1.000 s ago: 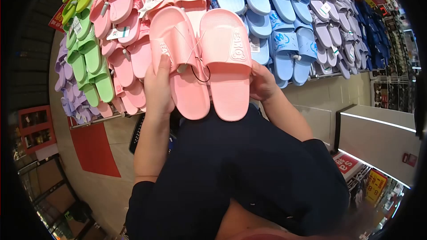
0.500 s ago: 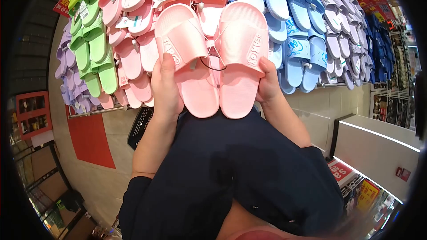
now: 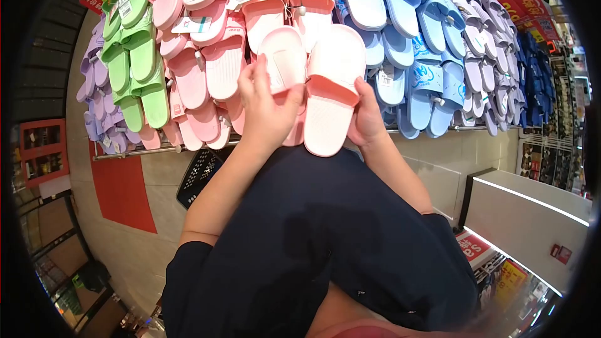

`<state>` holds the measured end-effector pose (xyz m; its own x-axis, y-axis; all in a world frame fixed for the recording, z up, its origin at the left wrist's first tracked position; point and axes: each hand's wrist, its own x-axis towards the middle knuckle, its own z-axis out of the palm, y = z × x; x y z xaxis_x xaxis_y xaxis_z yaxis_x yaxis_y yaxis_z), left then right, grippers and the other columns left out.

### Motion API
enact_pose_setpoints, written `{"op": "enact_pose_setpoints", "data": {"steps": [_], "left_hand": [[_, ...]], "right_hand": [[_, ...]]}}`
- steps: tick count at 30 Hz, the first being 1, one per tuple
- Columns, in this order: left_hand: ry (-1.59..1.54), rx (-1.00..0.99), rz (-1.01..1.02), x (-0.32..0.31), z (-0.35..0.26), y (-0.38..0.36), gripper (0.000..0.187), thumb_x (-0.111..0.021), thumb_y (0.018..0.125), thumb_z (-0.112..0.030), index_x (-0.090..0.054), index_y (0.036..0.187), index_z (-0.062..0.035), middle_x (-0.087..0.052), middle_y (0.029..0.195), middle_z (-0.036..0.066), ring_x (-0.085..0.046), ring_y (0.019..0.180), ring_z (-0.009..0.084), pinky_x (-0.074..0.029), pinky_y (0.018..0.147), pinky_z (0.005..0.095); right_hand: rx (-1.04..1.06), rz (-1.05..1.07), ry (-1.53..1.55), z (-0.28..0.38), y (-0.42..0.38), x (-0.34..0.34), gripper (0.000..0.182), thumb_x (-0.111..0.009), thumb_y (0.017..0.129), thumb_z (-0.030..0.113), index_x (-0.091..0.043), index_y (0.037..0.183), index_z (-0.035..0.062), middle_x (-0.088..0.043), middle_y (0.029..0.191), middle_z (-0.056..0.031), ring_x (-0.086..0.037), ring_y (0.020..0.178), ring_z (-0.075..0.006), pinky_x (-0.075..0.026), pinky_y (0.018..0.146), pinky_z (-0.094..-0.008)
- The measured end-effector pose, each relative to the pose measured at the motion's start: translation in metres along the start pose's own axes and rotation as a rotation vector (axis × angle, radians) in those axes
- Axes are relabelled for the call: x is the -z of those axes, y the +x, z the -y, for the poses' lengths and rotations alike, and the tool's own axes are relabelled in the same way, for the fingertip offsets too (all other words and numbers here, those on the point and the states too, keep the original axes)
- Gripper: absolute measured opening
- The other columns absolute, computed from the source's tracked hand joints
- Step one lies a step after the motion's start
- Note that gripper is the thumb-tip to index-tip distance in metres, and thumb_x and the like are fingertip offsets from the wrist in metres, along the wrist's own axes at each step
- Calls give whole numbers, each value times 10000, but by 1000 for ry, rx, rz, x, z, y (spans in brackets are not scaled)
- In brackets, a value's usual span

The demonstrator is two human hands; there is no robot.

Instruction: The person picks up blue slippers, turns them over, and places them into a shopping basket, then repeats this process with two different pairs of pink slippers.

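Observation:
A pair of pale pink slide slippers is held up in front of me, toes away from me. The right slipper (image 3: 330,116) shows its insole and broad strap. My right hand (image 3: 368,116) grips that slipper's outer edge beside the strap. My left hand (image 3: 268,109) is at the left slipper (image 3: 283,50), thumb across its near part and fingers along its outer side. Much of the left slipper is hidden behind this hand. Behind the pair, more pink slippers (image 3: 222,62) hang with tags on them.
Green slippers (image 3: 143,50) hang to the left, blue ones (image 3: 366,6) and lilac ones (image 3: 476,44) to the right. A metal rail (image 3: 134,153) runs below the display. A black basket (image 3: 199,175) stands on the floor near a red floor patch (image 3: 122,194). A white counter (image 3: 532,225) is at right.
The pair has tilted and the left slipper has turned, its raised lettering now out of sight. My left hand has moved right, over the left slipper's near part.

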<state>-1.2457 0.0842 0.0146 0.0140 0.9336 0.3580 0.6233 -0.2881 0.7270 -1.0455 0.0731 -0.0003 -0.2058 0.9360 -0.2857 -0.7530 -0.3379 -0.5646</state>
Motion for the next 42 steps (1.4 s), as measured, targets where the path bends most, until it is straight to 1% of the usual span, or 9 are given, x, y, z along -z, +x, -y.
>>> {"op": "enact_pose_setpoints", "data": {"steps": [9,16,20,25,26,30,33,34,42], "left_hand": [[146,-119,298,0,-26,-3,778,-807,762,-351,-469,1398,-56,-421,1189,202,-436,1115,374,-352,979,493],[67,-34,191,-6,-17,17,370,-719,825,-178,-652,1152,-18,-541,1035,132,-544,1003,301,-431,916,407],[-803,347,359,-11,10,33,272,-652,895,-57,-652,1159,7,-655,1134,98,-638,1004,154,-532,860,312],[-1109,500,428,2,16,36,241,-574,943,-85,-622,1149,30,-711,971,128,-713,803,194,-596,685,304],[-1124,531,443,1,23,35,244,-571,946,-90,-620,1153,28,-711,971,131,-713,798,196,-596,674,307],[-1104,506,470,8,18,38,272,-543,961,-113,-576,1191,28,-703,975,152,-713,781,223,-596,635,315],[-1198,521,484,12,25,36,242,-597,966,-117,-626,1164,19,-717,1008,105,-708,829,168,-589,732,290],[-1203,538,460,12,26,36,239,-602,960,-115,-629,1157,19,-719,1000,104,-709,827,168,-588,734,289],[-1136,544,374,5,17,35,262,-603,947,-119,-629,1168,18,-717,1001,101,-702,832,161,-578,732,283]], "right_hand": [[30,-8,52,-1,-6,4,539,-416,1039,360,-390,1418,-24,-533,1378,-184,-558,1244,-286,-453,1060,-428],[109,61,-178,2,-18,15,513,-472,1022,344,-456,1382,-22,-624,1255,-116,-589,1180,-205,-459,973,-315],[217,138,-424,15,-4,6,426,-523,995,250,-507,1339,-1,-660,1107,-67,-595,986,-137,-446,908,-267],[619,8,-1211,24,16,-27,563,-624,896,110,-432,1421,43,-496,1337,-125,-469,1188,-190,-415,978,-330],[700,-36,-1313,18,24,-26,486,-625,916,134,-507,1380,44,-581,1213,-132,-534,1095,-164,-454,912,-308],[329,144,-1070,29,36,-38,290,-604,967,183,-667,1148,-34,-682,927,-59,-613,803,-109,-504,751,-279],[189,119,-853,46,38,-33,283,-575,969,140,-648,1155,-61,-697,964,-104,-666,948,-155,-505,815,-276],[127,93,-655,51,38,-34,251,-561,985,129,-649,1130,-56,-681,932,-44,-636,896,-88,-486,769,-231],[129,111,-631,61,34,-17,257,-577,930,133,-648,1133,-7,-669,854,11,-548,720,-31,-404,613,-190]]}}
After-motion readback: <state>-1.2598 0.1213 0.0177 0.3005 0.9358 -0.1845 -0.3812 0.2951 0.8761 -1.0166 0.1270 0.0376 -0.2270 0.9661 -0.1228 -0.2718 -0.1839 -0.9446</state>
